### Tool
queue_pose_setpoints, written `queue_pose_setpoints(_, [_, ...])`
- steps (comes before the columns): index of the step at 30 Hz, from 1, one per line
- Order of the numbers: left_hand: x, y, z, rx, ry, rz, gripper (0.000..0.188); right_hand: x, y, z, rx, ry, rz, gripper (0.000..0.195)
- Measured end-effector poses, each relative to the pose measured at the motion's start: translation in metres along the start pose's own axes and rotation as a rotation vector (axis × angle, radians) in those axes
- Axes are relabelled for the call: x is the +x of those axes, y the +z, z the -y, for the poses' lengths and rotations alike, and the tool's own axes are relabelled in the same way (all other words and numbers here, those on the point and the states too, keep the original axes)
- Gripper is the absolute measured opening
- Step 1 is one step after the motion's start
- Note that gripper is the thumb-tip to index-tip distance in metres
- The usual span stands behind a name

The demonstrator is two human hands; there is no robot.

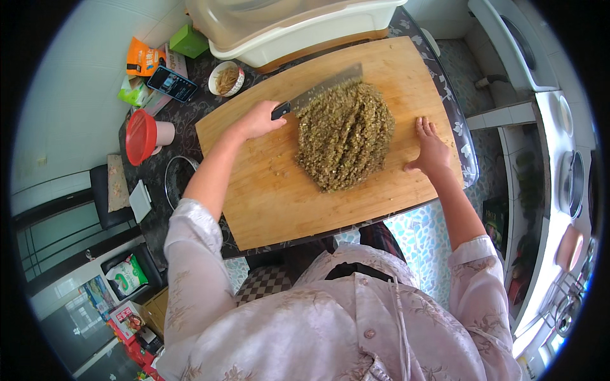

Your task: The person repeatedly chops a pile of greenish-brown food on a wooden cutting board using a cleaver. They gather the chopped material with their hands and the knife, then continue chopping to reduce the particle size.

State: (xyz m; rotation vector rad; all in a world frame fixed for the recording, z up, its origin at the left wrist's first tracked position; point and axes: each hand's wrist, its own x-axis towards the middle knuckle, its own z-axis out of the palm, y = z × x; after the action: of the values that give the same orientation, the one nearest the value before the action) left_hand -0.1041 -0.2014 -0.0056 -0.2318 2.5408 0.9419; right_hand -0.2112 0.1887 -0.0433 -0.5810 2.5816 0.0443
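Note:
My left hand (259, 120) grips the black handle of a cleaver (328, 87). Its broad blade points away to the right and lies along the far edge of a mound of finely chopped greenish-brown food (345, 138). What the food is, I cannot tell. Parallel furrows run across the mound, which spreads over the middle of a large wooden cutting board (267, 209). On the board's right side my right hand (432, 151) rests palm down, fingers apart, holding nothing. Small crumbs of the chopped food are scattered around the mound.
Behind the board stands a white plastic bin with a translucent lid (305, 35). To the left are a patterned bowl of pale strips (227, 80), a propped phone (171, 84), a red-lidded pitcher (141, 137) and a mesh strainer (180, 176). A dark patterned cloth (445, 88) covers the table.

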Motion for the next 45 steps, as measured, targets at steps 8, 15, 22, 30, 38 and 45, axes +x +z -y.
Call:
queue_pose_setpoints(8, [-0.004,-0.034,-0.006,0.327,0.109,-0.209,0.027,0.0,0.001,-0.001,0.018,0.011,0.002,0.131])
queue_pose_setpoints(15, [0.094,-0.023,-0.018,0.327,0.291,0.027,0.027,0.003,0.005,-0.005,0.03,0.001,-0.02,0.13])
queue_pose_setpoints(22, [0.071,-0.027,-0.067,0.549,0.41,0.205,0.014,-0.002,0.0,-0.004,0.031,0.0,-0.018,0.13])
queue_pose_setpoints(30, [-0.039,0.003,-0.021,0.633,0.406,-0.045,0.015,0.001,0.004,-0.006,0.015,-0.016,-0.032,0.128])
queue_pose_setpoints(38, [-0.122,0.09,-0.076,-0.751,-0.155,-0.233,0.029,0.001,0.007,-0.007,-0.024,-0.015,-0.02,0.13])
queue_pose_setpoints(45, [-0.112,0.161,-0.078,-0.75,-0.249,-0.33,0.037,-0.003,0.003,-0.004,-0.028,-0.033,-0.027,0.128])
